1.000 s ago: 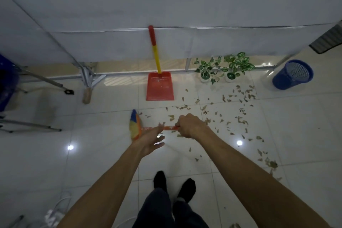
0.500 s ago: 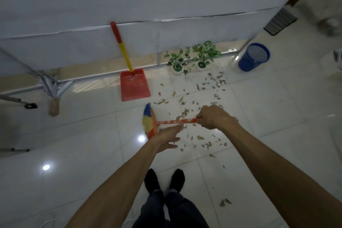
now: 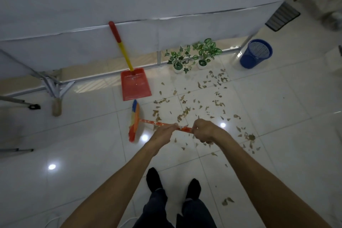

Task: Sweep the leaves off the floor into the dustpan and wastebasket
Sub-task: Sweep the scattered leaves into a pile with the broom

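Glossy white tile floor [image 3: 277, 116] | both hands grasp orange-handled broom [image 3: 148, 122]: left hand [image 3: 163, 132] nearer bristles, right hand [image 3: 204, 131] at handle end | handle lies crosswise, head left | dry brown leaves [image 3: 185, 112] right of head | red long-handled dustpan [image 3: 135, 85] just beyond | blue mesh wastebasket [image 3: 256, 53] far right.

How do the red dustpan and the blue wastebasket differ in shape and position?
The dustpan is red, flat and shallow with a long red-and-yellow handle leaning on the white cloth; the wastebasket is blue, round, deep, meshed and has no handle. The dustpan lies left of the potted plants, the wastebasket right. Both stand on the tiled floor.
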A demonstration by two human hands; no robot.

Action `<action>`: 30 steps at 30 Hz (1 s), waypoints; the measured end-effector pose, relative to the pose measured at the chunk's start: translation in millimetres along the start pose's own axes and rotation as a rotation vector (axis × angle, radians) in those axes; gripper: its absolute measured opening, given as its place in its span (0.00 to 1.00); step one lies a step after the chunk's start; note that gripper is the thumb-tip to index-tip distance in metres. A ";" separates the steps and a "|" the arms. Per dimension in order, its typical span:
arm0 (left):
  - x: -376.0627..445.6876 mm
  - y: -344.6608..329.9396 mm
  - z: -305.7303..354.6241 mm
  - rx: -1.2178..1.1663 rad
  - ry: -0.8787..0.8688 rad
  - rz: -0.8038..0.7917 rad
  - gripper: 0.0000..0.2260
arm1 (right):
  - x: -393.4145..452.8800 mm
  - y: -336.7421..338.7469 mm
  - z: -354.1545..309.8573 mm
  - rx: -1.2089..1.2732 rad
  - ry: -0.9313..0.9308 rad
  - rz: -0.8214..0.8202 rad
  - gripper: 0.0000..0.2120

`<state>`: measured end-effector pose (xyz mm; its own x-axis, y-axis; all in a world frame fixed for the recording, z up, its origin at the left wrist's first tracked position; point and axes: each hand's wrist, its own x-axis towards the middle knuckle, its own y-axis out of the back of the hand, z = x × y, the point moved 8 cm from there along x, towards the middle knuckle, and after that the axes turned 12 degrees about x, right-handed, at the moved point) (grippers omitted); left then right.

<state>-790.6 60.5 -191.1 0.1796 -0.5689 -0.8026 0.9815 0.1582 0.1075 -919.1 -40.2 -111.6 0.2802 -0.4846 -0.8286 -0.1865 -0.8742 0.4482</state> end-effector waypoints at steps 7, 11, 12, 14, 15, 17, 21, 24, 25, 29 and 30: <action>-3.8 -2.1 -12.3 -0.072 0.038 0.070 0.14 | 18.3 8.9 55.0 -0.307 -0.060 0.012 0.15; -1.9 -22.7 -4.8 -0.075 0.046 0.102 0.17 | 13.8 41.0 109.3 -0.389 -0.111 0.049 0.15; -1.8 -29.8 -0.3 -0.066 0.036 0.104 0.17 | 11.4 49.9 120.7 -0.402 -0.116 0.060 0.16; -4.8 -44.4 12.1 -0.063 0.015 0.101 0.14 | 4.0 69.2 137.6 -0.385 -0.113 0.077 0.15; -5.9 -52.4 18.3 -0.063 0.005 0.096 0.12 | -0.5 79.7 143.4 -0.362 -0.099 0.091 0.14; -8.8 -68.1 31.3 -0.045 -0.011 0.087 0.12 | -9.3 102.9 149.3 -0.292 -0.051 0.130 0.11; -12.7 -96.3 54.9 -0.013 -0.049 0.079 0.10 | -32.4 143.2 154.0 -0.189 -0.003 0.146 0.29; -15.9 -114.6 67.7 -0.016 -0.071 0.060 0.11 | -49.0 151.2 162.8 -0.144 -0.028 0.081 0.36; -16.5 -119.6 68.3 -0.013 -0.067 0.057 0.12 | -53.8 147.4 166.2 -0.108 -0.048 0.036 0.34; -18.7 -130.0 56.6 -0.012 -0.065 0.056 0.17 | -50.2 102.9 183.4 0.144 -0.177 -0.216 0.22; -21.1 -129.1 50.7 -0.018 -0.054 0.060 0.18 | -43.6 87.2 188.1 0.212 -0.215 -0.275 0.20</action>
<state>-917.8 11.2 -158.2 0.2417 -0.6007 -0.7621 0.9677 0.2076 0.1433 -1124.7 -89.8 -99.4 0.1480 -0.1973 -0.9691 -0.3285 -0.9341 0.1400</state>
